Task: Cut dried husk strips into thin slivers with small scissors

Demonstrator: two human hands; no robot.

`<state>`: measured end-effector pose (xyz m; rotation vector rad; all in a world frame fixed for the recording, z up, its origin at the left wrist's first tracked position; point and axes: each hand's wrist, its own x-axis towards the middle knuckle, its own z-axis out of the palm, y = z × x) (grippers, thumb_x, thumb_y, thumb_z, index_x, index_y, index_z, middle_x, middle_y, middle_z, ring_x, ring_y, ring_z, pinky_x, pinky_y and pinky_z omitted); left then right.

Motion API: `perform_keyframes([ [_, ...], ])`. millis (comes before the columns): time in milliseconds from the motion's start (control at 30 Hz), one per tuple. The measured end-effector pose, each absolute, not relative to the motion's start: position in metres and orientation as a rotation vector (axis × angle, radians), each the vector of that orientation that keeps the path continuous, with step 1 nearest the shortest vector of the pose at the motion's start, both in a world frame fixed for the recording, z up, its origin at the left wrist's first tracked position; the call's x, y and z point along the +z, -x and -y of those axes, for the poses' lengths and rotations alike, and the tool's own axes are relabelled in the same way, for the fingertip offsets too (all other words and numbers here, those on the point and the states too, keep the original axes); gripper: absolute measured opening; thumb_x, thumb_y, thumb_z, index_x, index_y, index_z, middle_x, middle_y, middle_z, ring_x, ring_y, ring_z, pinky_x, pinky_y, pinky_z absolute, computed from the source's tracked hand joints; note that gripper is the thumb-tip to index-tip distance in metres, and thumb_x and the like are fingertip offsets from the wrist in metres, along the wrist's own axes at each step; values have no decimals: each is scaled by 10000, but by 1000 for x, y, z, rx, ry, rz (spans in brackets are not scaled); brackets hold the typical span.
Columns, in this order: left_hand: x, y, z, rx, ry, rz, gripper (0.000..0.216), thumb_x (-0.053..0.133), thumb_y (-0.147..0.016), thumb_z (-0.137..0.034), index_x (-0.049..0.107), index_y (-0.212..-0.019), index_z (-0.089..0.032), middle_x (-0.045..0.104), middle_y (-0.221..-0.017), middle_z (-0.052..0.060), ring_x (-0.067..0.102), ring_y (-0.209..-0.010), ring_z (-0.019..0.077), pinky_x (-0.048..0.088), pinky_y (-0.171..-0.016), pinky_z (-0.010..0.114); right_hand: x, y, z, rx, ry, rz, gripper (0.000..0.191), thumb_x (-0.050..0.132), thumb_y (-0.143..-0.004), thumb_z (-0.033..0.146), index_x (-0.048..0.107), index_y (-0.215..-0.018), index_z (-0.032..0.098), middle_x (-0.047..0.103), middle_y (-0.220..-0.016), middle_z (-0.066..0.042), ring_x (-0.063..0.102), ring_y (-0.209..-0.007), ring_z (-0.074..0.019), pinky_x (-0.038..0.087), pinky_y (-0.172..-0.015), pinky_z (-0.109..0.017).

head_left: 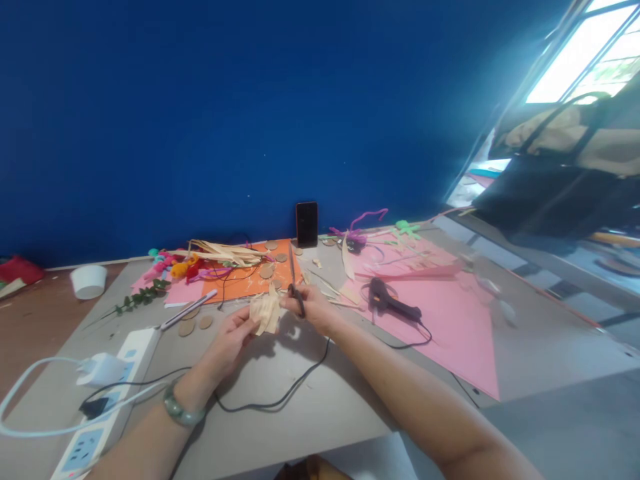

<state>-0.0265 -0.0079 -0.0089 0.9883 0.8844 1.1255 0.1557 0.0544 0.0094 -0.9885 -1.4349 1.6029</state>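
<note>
Between my hands is a pale piece made of straw-like strips (265, 313), which my left hand (239, 333) pinches at its left edge. My right hand (311, 308) is closed around a pair of scissors (296, 297), whose blades point up and away from me. The fingertips of that hand are close to the pale piece's right edge; whether they touch it I cannot tell. Behind both hands lies an orange sheet (240, 283) with a bundle of pale strips (225, 253) and several round wooden discs (267, 271).
A black glue gun (393, 301) lies on pink paper (450, 333) at right, its cord crossing the table. At left are a white power strip (125, 380), a white cup (89, 281) and a leafy sprig (143, 295). A phone (307, 225) leans against the blue wall.
</note>
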Motion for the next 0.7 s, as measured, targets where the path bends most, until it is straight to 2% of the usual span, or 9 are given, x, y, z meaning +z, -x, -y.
perform_keyframes([
  [267, -10, 26, 8, 1126, -987, -931, 347, 707, -727, -291, 682, -1047, -162, 717, -887, 66, 619, -728, 143, 455, -690, 229, 10, -154, -53, 1574, 995, 1485, 356, 755, -563, 443, 602, -624, 128, 430, -496, 56, 342, -483, -66, 240, -477, -224],
  [700, -17, 29, 5, 1149, -967, -995, 320, 716, -712, -326, 697, -976, -145, 716, -850, 70, 615, -711, 150, 457, -682, 242, 8, -153, -55, 1505, 1024, 1479, 327, 753, -563, 414, 575, -586, 140, 422, -478, 59, 337, -467, -66, 250, -459, -225],
])
